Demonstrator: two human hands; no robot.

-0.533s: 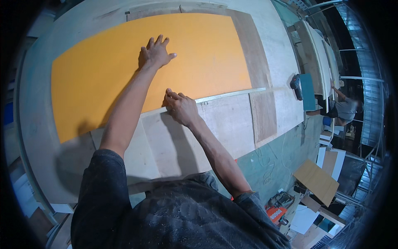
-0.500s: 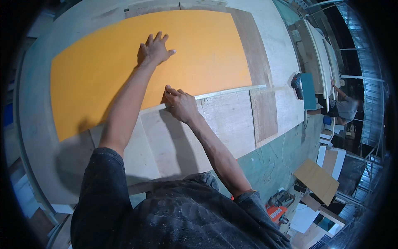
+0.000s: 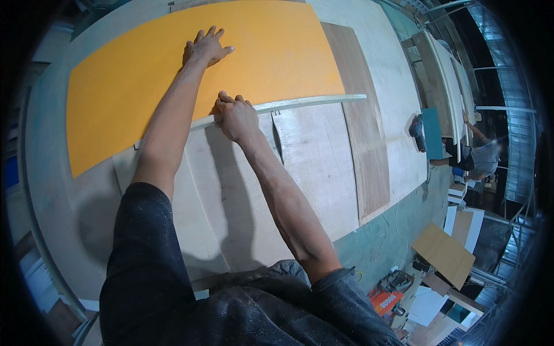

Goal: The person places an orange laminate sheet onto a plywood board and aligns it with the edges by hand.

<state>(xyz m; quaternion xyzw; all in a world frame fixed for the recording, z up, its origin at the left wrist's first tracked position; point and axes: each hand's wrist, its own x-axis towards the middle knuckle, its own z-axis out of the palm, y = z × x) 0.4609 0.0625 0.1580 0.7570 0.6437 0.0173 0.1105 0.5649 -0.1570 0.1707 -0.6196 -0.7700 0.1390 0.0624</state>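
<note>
A large orange sheet [image 3: 277,57] lies flat on the pale boards. My left hand [image 3: 208,51] presses on its top with the fingers spread. Along the sheet's near edge runs a narrow pale strip [image 3: 306,104]. My right hand [image 3: 238,118] is closed over this strip at the sheet's edge, its fingers curled and its fingertips partly hidden. Whether the strip is fixed to the sheet I cannot tell.
Pale plywood boards [image 3: 317,161] and a brown board [image 3: 369,167] lie beneath and beside the sheet. A cordless drill [image 3: 416,132] rests at the right. Beyond, a person [image 3: 483,158] stands by stacked panels. A red-and-black machine [image 3: 386,300] sits on the floor, lower right.
The orange sheet and strip have slid away from me over the boards, uncovering more plywood on the near side. Both my hands have moved forward with them.
</note>
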